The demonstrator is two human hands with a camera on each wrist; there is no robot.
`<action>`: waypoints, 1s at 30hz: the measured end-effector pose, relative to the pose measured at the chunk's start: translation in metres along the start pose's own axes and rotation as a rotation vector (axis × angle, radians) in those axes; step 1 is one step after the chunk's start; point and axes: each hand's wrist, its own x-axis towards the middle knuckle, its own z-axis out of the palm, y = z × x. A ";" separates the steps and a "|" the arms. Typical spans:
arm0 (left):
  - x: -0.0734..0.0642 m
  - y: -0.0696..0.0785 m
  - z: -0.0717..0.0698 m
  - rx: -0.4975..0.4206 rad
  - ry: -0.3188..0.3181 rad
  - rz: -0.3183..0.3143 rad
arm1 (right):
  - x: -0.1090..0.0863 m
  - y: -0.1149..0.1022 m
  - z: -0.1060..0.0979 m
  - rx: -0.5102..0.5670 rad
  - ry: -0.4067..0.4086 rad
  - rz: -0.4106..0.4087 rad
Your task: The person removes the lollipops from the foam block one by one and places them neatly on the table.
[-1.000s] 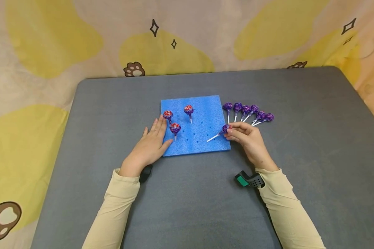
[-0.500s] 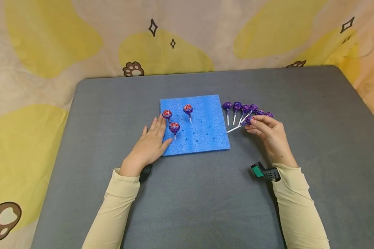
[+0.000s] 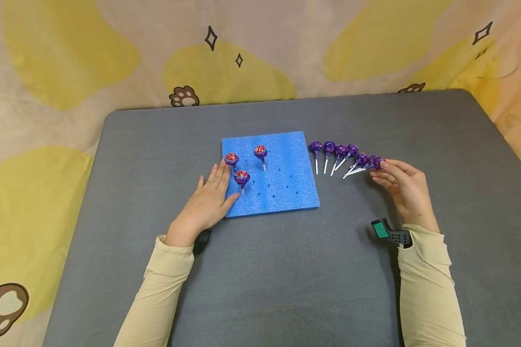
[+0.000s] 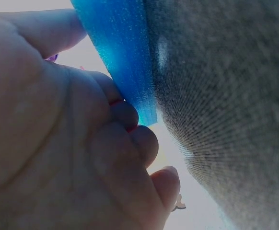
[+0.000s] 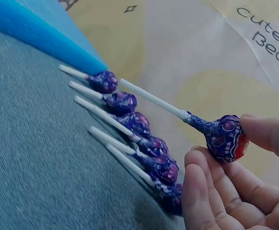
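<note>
My left hand [image 3: 204,202] lies along the left edge of a blue foam board [image 3: 286,149], its fingers fairly straight; the left wrist view shows fingertips [image 4: 146,143] against the board's side. Three purple-and-red lollipops stand stick-down in the board, one of them a front lollipop [image 3: 242,178] near my left thumb. With thumb and fingers my right hand [image 3: 410,195] pinches a wrapped lollipop [image 5: 226,139] by its candy head, the white stick pointing left and away. It is held at the right end of a row of purple lollipops [image 3: 340,151] lying on the table.
Small holes dot the foam board. Beneath everything is a grey table [image 3: 278,289], with a yellow-and-cream patterned cloth [image 3: 260,53] behind it and to its left. The loose lollipops fan out just right of the board, some sticks overlapping.
My right hand has carried its lollipop rightward, from over the board's right side, past the loose ones, to the row's right end. My left hand has stayed at the board.
</note>
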 end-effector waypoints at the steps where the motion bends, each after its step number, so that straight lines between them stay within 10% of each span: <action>1: 0.000 0.000 0.000 -0.001 0.001 0.000 | 0.000 0.000 -0.001 0.001 0.003 -0.002; 18: -0.001 0.001 -0.001 -0.006 0.000 -0.004 | 0.000 -0.002 -0.018 -0.214 0.096 -0.011; 30: 0.000 0.001 -0.001 -0.006 -0.002 0.000 | 0.003 0.000 -0.022 -0.616 0.208 -0.039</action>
